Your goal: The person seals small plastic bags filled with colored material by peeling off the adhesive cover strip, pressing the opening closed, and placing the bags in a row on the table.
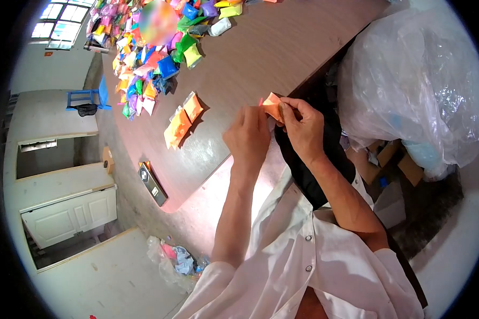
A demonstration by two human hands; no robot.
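Note:
Between the thumb and fingers of my right hand (306,127) is a small orange packet (272,105), held above the table's near edge. My left hand (248,133) is closed right beside that packet, its fingertips turned away from view. A small red-pink bit (261,101) shows at its fingers, too small to name. Farther left on the brown table (239,58) lie a few more orange packets (178,127) in clear plastic, close together.
A big heap of colourful small packets (167,66) covers the table's far left part. A dark phone (153,183) lies near the left edge. At right stands a large clear plastic bag (410,80) beside cardboard pieces (410,169). A blue stool (82,98) is beyond the table.

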